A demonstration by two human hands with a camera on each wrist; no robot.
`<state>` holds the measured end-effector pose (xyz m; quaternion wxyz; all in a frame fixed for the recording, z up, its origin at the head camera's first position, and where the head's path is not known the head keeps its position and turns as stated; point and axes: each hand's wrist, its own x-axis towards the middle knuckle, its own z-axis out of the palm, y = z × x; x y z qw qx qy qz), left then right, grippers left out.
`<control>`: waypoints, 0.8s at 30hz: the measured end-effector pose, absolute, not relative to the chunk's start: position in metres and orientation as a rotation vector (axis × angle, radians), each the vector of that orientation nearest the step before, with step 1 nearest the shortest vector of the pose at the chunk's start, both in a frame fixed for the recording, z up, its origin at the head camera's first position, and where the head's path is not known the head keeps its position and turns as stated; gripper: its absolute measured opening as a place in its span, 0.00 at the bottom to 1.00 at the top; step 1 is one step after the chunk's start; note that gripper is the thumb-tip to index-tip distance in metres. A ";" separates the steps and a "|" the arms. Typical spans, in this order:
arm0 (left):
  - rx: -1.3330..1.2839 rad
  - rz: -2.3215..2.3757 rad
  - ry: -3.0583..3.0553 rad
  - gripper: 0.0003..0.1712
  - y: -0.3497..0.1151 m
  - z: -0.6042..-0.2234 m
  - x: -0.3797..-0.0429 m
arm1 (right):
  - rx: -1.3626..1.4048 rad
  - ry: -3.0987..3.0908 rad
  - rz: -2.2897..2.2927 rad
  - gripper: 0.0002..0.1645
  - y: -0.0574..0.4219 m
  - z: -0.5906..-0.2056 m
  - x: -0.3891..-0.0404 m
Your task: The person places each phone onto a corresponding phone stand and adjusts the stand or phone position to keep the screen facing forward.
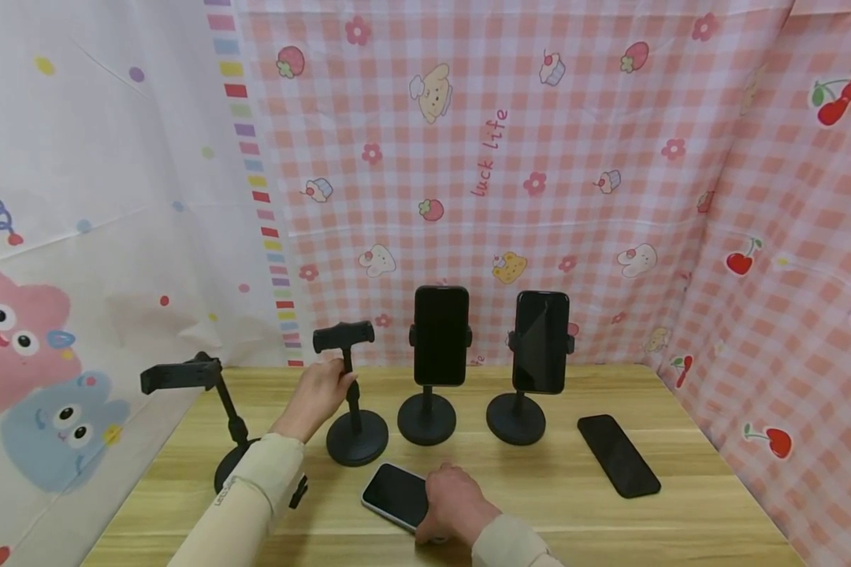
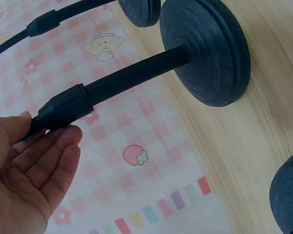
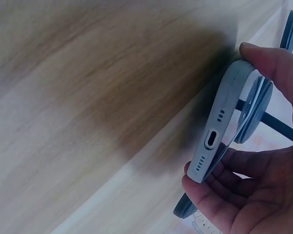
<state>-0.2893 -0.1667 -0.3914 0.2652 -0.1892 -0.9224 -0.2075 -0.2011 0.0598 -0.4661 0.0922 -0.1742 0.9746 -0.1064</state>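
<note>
My left hand (image 1: 317,395) pinches the upper pole of a black phone stand (image 1: 358,441), just below its clamp, which holds no phone. In the left wrist view the thumb and fingertips close around the thin pole above a thicker collar (image 2: 64,106), and the round base (image 2: 210,53) is on the wooden table. A phone in a pale case (image 1: 395,491), screen up, is low over the table in front of that stand. Across its near end my right hand (image 1: 457,501) grips it by the edges. The right wrist view shows the charging port (image 3: 211,139) between thumb and fingers.
Two stands behind hold upright phones, one in the middle (image 1: 441,337) and one to its right (image 1: 541,343). A dark phone (image 1: 618,457) lies flat at the right. Another stand (image 1: 235,425) with a sideways clamp is at the left. Patterned cloth (image 1: 482,236) hangs behind the table.
</note>
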 end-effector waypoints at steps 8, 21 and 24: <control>-0.524 -0.561 -2.481 0.11 -0.167 -0.391 -0.290 | -0.597 2.941 -0.327 0.33 0.064 -0.465 -0.195; -0.485 -0.564 -2.496 0.11 -0.167 -0.389 -0.288 | -0.421 2.922 -0.527 0.38 0.067 -0.462 -0.187; -0.488 -0.560 -2.483 0.12 -0.166 -0.389 -0.288 | -0.410 2.942 -0.557 0.39 0.068 -0.462 -0.185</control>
